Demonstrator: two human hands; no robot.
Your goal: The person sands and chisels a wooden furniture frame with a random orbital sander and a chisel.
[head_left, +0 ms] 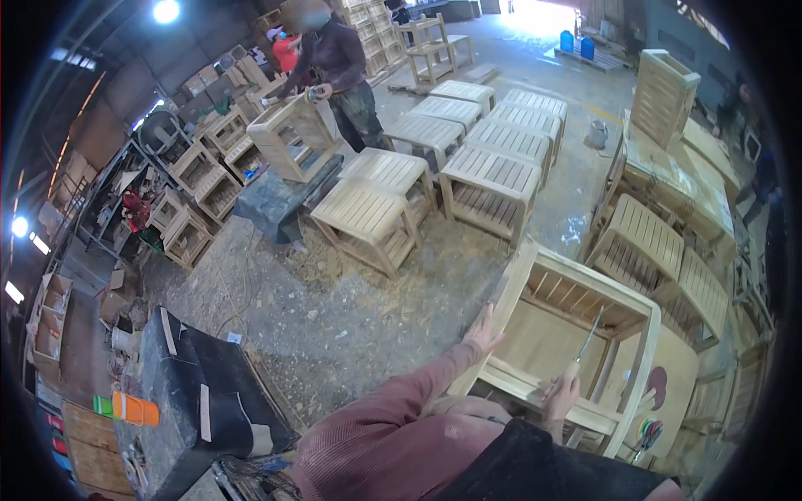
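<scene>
A pale wooden side table frame [643,313] lies tipped in front of me, with its open inside and slats facing up. My left hand [483,334] grips its near left rail, fingers along the wood. Over the near part of the frame, my right hand [560,396] is closed round the pale handle of a hand tool [590,336] with a long, thin metal shaft. The shaft points up and away, across the frame's opening. Its exact kind is too small to tell.
Slatted wooden tables [493,171] stand in rows ahead. A co-worker [338,67] handles another frame [292,138] on a covered bench. Stacked furniture [639,242] is at right. A dark-covered bench [200,367] and orange bucket [136,409] are at left.
</scene>
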